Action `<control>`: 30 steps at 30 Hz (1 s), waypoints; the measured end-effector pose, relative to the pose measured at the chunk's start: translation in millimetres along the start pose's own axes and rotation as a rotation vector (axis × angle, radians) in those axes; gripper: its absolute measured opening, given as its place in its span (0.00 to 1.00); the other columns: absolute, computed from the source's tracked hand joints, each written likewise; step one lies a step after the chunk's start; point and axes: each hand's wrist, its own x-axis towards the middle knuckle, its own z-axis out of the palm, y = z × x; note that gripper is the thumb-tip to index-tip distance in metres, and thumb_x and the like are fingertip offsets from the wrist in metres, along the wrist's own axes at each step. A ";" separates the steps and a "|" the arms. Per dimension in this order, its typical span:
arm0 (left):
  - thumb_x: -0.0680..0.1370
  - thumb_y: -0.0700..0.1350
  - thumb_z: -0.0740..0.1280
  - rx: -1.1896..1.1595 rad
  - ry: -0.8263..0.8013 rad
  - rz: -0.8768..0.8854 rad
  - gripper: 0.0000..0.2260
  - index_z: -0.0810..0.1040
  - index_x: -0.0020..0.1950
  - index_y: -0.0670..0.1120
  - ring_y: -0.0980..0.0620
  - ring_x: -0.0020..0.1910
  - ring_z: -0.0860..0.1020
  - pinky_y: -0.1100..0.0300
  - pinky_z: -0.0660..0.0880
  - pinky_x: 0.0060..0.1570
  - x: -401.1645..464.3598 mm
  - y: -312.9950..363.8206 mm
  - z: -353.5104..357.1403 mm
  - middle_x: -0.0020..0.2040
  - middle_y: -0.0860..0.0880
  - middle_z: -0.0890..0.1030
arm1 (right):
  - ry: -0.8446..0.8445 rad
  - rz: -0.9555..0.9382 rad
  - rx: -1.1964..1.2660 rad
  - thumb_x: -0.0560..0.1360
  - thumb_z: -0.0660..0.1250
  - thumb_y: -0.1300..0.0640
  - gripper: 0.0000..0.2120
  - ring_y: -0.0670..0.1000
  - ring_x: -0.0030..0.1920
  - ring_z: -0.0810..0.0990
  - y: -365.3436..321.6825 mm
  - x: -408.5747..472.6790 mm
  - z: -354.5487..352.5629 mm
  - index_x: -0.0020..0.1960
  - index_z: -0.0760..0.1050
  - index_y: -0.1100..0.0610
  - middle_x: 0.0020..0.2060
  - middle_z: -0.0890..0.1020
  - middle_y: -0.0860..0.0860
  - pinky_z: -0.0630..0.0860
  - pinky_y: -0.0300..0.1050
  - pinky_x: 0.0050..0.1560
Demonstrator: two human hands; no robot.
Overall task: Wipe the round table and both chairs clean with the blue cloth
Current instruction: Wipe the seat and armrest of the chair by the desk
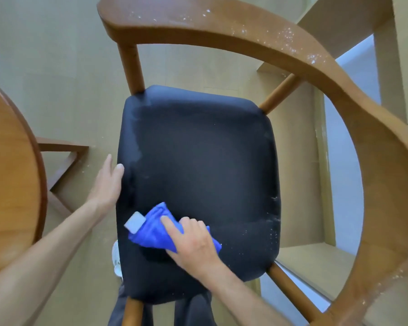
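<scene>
A wooden chair with a dark padded seat (pixel 198 165) fills the middle of the view. Its curved wooden backrest rail (pixel 292 43) arcs across the top and down the right side, speckled with white dust. The blue cloth (pixel 154 228), with a white label at its left end, lies bunched on the near left part of the seat. My right hand (pixel 193 241) presses down on the cloth. My left hand (pixel 108 182) lies flat against the seat's left edge, fingers extended. The round wooden table (pixel 7 172) shows partly at the left.
The table's wooden base (pixel 61 161) stands on the pale floor left of the chair. White specks remain along the seat's right edge (pixel 272 227). Beige box-like shapes (pixel 386 67) stand at the right. My dark trousers and a white shoe show beneath the seat.
</scene>
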 end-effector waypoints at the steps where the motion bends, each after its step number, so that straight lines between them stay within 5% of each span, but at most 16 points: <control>1: 0.83 0.52 0.53 0.122 0.050 0.111 0.25 0.52 0.79 0.51 0.52 0.78 0.51 0.53 0.48 0.75 -6.3 4.3 4.4 0.79 0.51 0.53 | -0.004 0.059 -0.030 0.60 0.77 0.48 0.30 0.54 0.28 0.70 37.9 -10.8 -9.1 0.60 0.78 0.54 0.33 0.73 0.52 0.70 0.44 0.29; 3: 0.82 0.50 0.55 0.407 0.125 0.354 0.25 0.54 0.79 0.50 0.49 0.78 0.48 0.54 0.46 0.75 -18.1 18.3 15.4 0.79 0.47 0.50 | -0.011 0.348 -0.072 0.62 0.79 0.51 0.31 0.60 0.29 0.74 114.6 -32.6 -29.8 0.62 0.78 0.58 0.35 0.75 0.57 0.74 0.49 0.31; 6: 0.82 0.50 0.56 0.750 0.088 0.554 0.25 0.55 0.78 0.49 0.44 0.78 0.45 0.53 0.44 0.76 -22.0 20.7 30.2 0.79 0.43 0.47 | -0.017 0.821 0.085 0.73 0.71 0.52 0.28 0.65 0.46 0.77 174.5 -52.3 -46.8 0.70 0.67 0.56 0.48 0.77 0.60 0.75 0.56 0.47; 10: 0.81 0.50 0.58 0.737 0.075 0.546 0.25 0.57 0.78 0.51 0.45 0.78 0.44 0.53 0.49 0.75 -18.6 17.5 30.2 0.79 0.45 0.46 | 0.198 1.102 0.280 0.75 0.66 0.49 0.26 0.63 0.54 0.77 111.2 -30.9 -19.0 0.68 0.63 0.53 0.55 0.76 0.58 0.74 0.55 0.51; 13: 0.81 0.49 0.61 0.688 0.056 0.537 0.25 0.60 0.77 0.52 0.47 0.78 0.44 0.52 0.55 0.73 -16.6 19.1 27.5 0.79 0.47 0.48 | 0.044 0.801 0.228 0.71 0.67 0.44 0.27 0.60 0.44 0.77 3.4 -14.4 3.1 0.67 0.64 0.50 0.46 0.75 0.53 0.75 0.51 0.43; 16: 0.80 0.47 0.62 0.706 -0.019 0.533 0.26 0.58 0.78 0.53 0.47 0.78 0.44 0.50 0.57 0.73 -12.4 22.7 18.6 0.79 0.47 0.47 | -0.189 0.199 0.138 0.64 0.69 0.43 0.29 0.52 0.33 0.71 -77.8 -15.9 12.4 0.64 0.72 0.49 0.37 0.72 0.49 0.70 0.44 0.34; 20: 0.80 0.53 0.62 0.845 -0.119 0.492 0.31 0.51 0.79 0.55 0.48 0.77 0.40 0.49 0.61 0.71 -8.9 25.7 7.8 0.79 0.49 0.41 | -0.266 -0.404 0.019 0.67 0.67 0.52 0.21 0.52 0.33 0.65 -46.6 -27.0 12.5 0.61 0.74 0.48 0.36 0.70 0.49 0.63 0.45 0.35; 23: 0.78 0.56 0.65 0.895 -0.120 0.485 0.36 0.48 0.79 0.55 0.47 0.77 0.37 0.49 0.62 0.70 -12.5 25.7 12.1 0.78 0.49 0.37 | -0.325 -0.565 -0.099 0.69 0.67 0.55 0.19 0.52 0.33 0.66 45.0 -50.5 -13.3 0.59 0.75 0.45 0.36 0.70 0.49 0.66 0.44 0.36; 26: 0.77 0.55 0.66 0.882 -0.095 0.494 0.37 0.48 0.79 0.54 0.46 0.77 0.37 0.49 0.60 0.71 -13.1 24.5 16.1 0.78 0.47 0.37 | -0.325 -0.131 -0.187 0.67 0.75 0.52 0.26 0.56 0.38 0.76 153.7 -48.8 -51.2 0.64 0.75 0.48 0.42 0.76 0.53 0.73 0.47 0.40; 30: 0.77 0.54 0.65 0.899 -0.072 0.501 0.37 0.47 0.79 0.52 0.44 0.77 0.38 0.50 0.54 0.73 -16.1 23.7 20.9 0.78 0.45 0.38 | -0.309 0.620 0.046 0.74 0.68 0.50 0.29 0.56 0.50 0.73 201.9 -39.0 -62.2 0.71 0.61 0.44 0.53 0.71 0.52 0.69 0.52 0.54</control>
